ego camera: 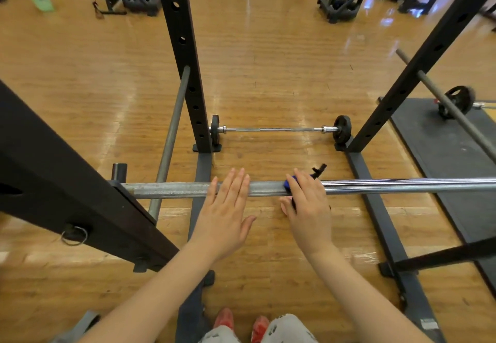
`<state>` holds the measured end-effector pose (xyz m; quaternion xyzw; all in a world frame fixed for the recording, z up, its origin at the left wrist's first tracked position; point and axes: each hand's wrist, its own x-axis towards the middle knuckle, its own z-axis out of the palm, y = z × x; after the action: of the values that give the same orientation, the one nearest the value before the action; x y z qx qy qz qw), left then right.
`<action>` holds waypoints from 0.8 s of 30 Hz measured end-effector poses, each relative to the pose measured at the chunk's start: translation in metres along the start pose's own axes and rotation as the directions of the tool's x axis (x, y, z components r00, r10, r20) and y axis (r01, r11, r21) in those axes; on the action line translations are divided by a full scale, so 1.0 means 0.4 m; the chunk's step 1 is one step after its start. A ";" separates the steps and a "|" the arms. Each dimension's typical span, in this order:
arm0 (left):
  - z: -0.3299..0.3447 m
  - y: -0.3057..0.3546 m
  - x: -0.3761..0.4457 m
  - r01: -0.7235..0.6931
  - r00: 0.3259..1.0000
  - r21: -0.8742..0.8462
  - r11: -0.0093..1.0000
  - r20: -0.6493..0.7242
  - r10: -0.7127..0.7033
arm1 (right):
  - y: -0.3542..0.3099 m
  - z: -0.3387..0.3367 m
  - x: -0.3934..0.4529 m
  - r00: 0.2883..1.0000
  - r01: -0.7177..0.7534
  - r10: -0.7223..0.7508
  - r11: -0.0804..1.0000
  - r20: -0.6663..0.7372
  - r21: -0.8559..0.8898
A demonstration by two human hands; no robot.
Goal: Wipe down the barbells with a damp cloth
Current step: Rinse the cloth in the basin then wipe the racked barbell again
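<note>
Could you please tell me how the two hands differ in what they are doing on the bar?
The left hand lies flat with straight fingers on the barbell, holding nothing. The right hand curls over a blue cloth against the bar. Both rest on the same bar, side by side.

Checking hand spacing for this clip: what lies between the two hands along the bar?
In the head view, only a short bare stretch of the barbell lies between the left hand and the right hand, which holds the blue cloth.
</note>
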<state>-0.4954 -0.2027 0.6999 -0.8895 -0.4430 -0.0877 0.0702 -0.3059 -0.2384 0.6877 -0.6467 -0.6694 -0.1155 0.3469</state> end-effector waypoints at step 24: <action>-0.004 0.002 -0.002 0.020 0.999 0.015 1.000 -0.028 -0.020 | -0.045 0.004 0.046 1.000 0.023 -0.021 0.993 -0.013 0.116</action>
<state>-0.4953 -0.2043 0.7014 -0.8831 -0.4516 -0.0975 0.0823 -0.3219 -0.2256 0.7030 -0.6172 -0.6801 -0.0839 0.3867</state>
